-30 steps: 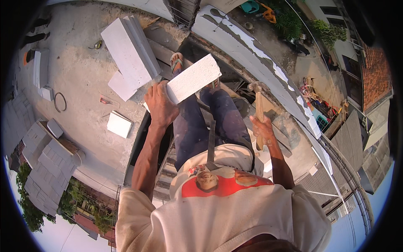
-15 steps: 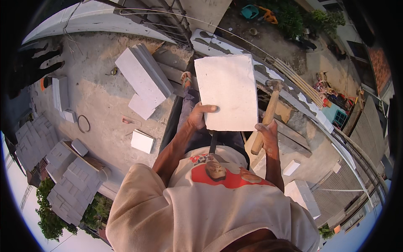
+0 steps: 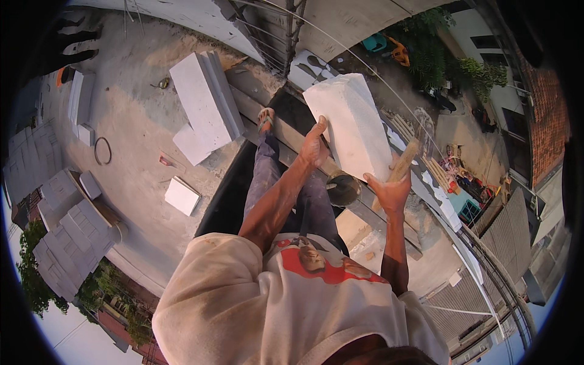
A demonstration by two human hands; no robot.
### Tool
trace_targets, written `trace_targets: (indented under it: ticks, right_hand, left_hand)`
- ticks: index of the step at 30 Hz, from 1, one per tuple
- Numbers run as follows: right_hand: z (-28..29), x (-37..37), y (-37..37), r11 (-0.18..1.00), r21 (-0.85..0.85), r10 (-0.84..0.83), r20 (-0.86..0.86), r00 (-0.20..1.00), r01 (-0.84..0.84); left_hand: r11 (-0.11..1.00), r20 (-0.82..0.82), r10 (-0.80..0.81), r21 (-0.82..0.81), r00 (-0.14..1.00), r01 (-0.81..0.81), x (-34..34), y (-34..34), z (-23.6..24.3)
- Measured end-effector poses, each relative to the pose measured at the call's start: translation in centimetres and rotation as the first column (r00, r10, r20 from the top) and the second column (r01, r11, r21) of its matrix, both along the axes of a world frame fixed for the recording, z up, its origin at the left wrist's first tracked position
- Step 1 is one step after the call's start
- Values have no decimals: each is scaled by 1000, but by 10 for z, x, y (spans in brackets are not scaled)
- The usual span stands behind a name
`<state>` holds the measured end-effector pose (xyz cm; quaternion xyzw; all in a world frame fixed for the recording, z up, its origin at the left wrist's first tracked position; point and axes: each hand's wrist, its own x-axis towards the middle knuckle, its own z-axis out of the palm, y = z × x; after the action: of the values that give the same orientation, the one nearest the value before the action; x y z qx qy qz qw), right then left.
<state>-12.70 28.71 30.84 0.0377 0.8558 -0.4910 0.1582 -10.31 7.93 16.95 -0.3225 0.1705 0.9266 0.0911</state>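
Observation:
A thick white lightweight building block (image 3: 353,125) is held up in front of me, tilted so that a broad face and its long right side show. My left hand (image 3: 314,145) grips its left edge, thumb on the face and fingers hidden. At its lower right corner is my right hand (image 3: 389,192), closed around the wooden handle of a hammer (image 3: 406,158), with the thumb against the block. The hammer's head is blurred beyond the block. Below the block, a round bucket (image 3: 344,189) with grey contents stands near my legs.
Stacked white blocks (image 3: 204,100) lean on the concrete floor to the left, near a loose square piece (image 3: 182,196) and a tape measure (image 3: 163,83). More block piles (image 3: 76,249) stand far left. Wooden planks (image 3: 291,137) cross a dark opening below. A wall (image 3: 307,68) runs along the right.
The block has moved outward and right, turning from face-on to tilted so its side shows. Both hands and the hammer moved with it. The bucket has come into sight, and the whole view has shifted.

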Motion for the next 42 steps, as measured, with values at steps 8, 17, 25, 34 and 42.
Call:
trace_targets:
  ticks: [8, 17, 25, 34, 42]
  right_hand:
    - [-23, -78, -24, 956, 200, 241, -105, 965, -217]
    - [-51, -128, -39, 914, 290, 348, -202, 915, -284]
    - [-63, -149, -49, 885, 336, 403, -208, 891, -322]
    - [-72, -165, -49, 879, 217, 470, -241, 849, -425]
    - [-61, -167, -62, 842, 336, 483, -118, 868, -423]
  left_hand:
    - [972, -60, 211, -89, 976, -216, -54, -1, -35]
    - [939, 35, 311, -169, 950, -301, -95, -23, -35]
    - [932, 58, 332, -174, 941, -318, -114, -29, -65]
    - [918, 119, 342, -254, 932, -304, -129, -33, -61]
    - [949, 164, 169, -295, 972, -115, -125, -45, -71]
